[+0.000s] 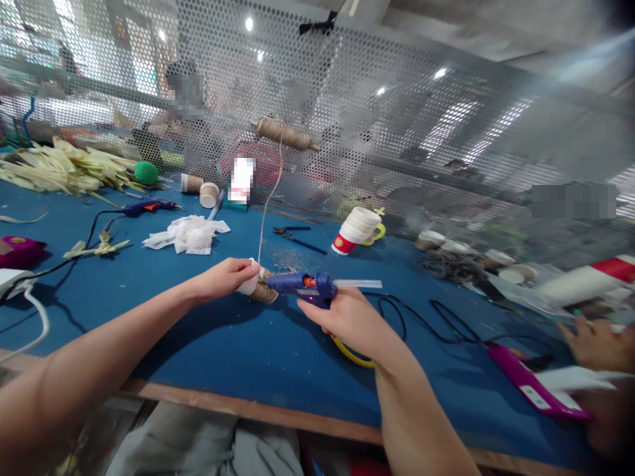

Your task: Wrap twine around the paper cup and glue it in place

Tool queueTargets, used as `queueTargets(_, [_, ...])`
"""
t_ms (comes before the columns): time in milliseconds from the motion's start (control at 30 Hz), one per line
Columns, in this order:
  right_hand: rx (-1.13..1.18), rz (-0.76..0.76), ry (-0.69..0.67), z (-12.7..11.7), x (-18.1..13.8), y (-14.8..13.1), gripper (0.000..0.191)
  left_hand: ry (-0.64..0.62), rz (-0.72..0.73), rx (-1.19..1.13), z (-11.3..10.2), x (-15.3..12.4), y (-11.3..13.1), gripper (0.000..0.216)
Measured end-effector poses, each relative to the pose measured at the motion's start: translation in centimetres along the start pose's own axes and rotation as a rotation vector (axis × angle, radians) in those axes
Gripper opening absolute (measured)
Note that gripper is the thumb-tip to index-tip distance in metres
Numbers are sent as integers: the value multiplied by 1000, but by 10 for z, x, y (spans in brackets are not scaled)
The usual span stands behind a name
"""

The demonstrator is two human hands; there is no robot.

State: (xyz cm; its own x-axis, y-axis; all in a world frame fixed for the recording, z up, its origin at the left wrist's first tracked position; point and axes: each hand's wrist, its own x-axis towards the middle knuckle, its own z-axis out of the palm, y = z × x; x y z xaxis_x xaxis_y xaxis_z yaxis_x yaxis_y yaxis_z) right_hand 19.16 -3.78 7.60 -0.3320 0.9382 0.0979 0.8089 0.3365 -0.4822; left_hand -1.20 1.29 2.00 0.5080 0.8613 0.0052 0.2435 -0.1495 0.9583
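Note:
My left hand (224,277) grips a small paper cup (264,293) partly wrapped in brown twine, tilted just above the blue table. A strand of twine (270,197) runs from the cup up to a twine spool (285,134) on the mesh screen. In my right hand (350,316) is a blue hot glue gun (297,284), its nozzle at the wrapped side of the cup. I cannot tell whether the nozzle touches it. A clear glue stick (358,283) sticks out of the gun's back. My right fingers are closed around the handle.
Pliers (300,238), stacked paper cups (358,228), white tissue (188,233) and two wrapped cups (209,194) lie beyond my hands. A second glue gun (149,206) and husks (64,165) are left. At right are cables, a purple power strip (533,380) and another person's hand (598,344).

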Motion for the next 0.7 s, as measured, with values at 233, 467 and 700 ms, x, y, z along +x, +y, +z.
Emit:
queueTargets(233, [-41, -23, -29, 2, -1, -1, 24, 9, 7, -71, 0, 2, -7, 42])
queueTargets(467, [-44, -7, -2, 2, 0, 3, 23, 3, 7, 10, 0, 1, -4, 42])
queueTargets(700, [89, 105, 22, 1, 5, 3, 21, -22, 35, 79, -2, 1, -4, 42])
